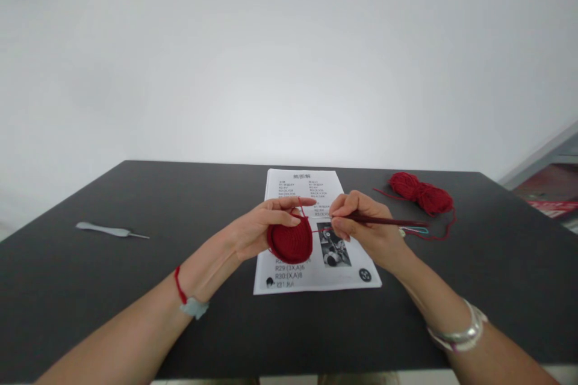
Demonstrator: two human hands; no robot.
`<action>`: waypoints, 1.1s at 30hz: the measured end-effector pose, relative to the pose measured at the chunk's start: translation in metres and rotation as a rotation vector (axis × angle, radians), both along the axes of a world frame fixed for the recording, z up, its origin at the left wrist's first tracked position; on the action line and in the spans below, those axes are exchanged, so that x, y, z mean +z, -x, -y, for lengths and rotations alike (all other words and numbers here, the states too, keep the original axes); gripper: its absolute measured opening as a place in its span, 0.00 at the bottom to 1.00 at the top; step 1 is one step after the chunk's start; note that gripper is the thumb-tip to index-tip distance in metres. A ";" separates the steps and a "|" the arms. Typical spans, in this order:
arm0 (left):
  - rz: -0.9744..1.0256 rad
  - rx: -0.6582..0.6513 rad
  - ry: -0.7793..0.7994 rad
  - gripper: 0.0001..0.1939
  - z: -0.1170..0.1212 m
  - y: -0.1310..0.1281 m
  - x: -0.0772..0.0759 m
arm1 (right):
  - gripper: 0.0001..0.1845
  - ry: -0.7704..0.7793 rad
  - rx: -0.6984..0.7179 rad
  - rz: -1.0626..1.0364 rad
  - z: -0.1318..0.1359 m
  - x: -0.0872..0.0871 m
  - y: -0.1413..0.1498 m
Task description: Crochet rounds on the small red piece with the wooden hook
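My left hand pinches a round dark red crochet piece and has the red yarn strand running over its stretched forefinger. My right hand is closed round a dark red crochet hook whose tip points left at the edge of the piece. Both hands hover just above a printed pattern sheet that lies on the black table. The yarn trails right to a red skein.
A grey-handled crochet hook lies on the table at the left. A small teal-and-red looped item rests by the skein, under the hook handle. A white wall rises behind the table; red things show at the far right edge.
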State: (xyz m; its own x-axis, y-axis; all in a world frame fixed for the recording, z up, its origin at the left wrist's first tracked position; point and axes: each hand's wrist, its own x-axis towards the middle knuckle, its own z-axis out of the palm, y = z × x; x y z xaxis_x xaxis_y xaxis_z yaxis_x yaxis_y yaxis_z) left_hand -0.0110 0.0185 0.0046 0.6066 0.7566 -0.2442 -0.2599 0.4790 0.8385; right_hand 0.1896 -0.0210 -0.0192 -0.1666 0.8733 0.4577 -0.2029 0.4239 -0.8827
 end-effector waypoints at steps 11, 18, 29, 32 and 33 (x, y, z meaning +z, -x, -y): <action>-0.113 -0.216 -0.034 0.18 -0.001 0.007 0.006 | 0.09 0.158 0.234 -0.053 0.002 0.004 -0.009; -0.154 -0.071 -0.285 0.17 0.004 -0.002 0.003 | 0.12 0.374 0.293 -0.257 0.000 0.006 -0.001; -0.081 0.196 -0.355 0.18 0.016 -0.018 -0.008 | 0.08 0.324 0.098 -0.417 0.000 -0.003 0.019; -0.102 0.253 -0.365 0.11 0.017 -0.016 -0.006 | 0.08 0.299 0.130 -0.409 0.001 0.000 0.015; -0.111 0.268 -0.374 0.08 0.017 -0.016 -0.005 | 0.09 0.285 0.126 -0.408 0.002 0.001 0.015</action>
